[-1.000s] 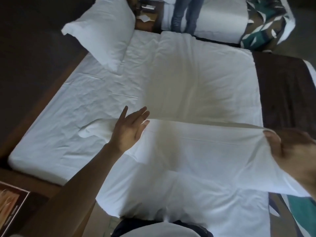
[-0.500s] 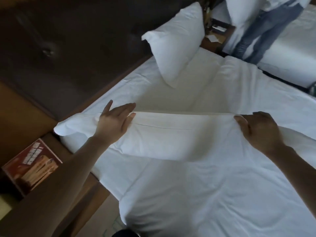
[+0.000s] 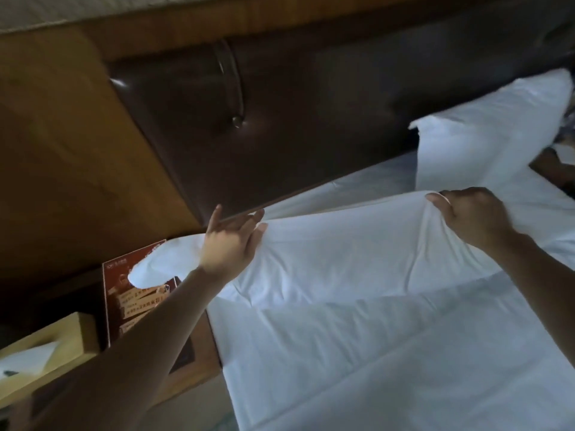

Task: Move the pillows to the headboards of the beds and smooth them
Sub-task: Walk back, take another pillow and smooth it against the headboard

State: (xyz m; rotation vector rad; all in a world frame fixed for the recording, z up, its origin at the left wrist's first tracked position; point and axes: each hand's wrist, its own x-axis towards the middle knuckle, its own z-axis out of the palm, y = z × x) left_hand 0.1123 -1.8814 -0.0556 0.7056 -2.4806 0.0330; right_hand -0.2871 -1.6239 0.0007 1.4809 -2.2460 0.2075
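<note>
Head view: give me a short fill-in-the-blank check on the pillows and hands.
1. The limp white pillow is held by ____ hands.
2. The plump white pillow leans on the dark brown padded ____.
3. The held pillow's left end overhangs a red ____ on the nightstand.

Missing: both; headboard; card

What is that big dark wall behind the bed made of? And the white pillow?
The headboard looks like dark brown leather or vinyl: smooth, glossy, padded, with a shiny button pressed in. Which of the two, I cannot tell. The pillow held in both hands seems to be soft woven cloth, perhaps cotton: matte white, creasing where it is gripped.
</note>
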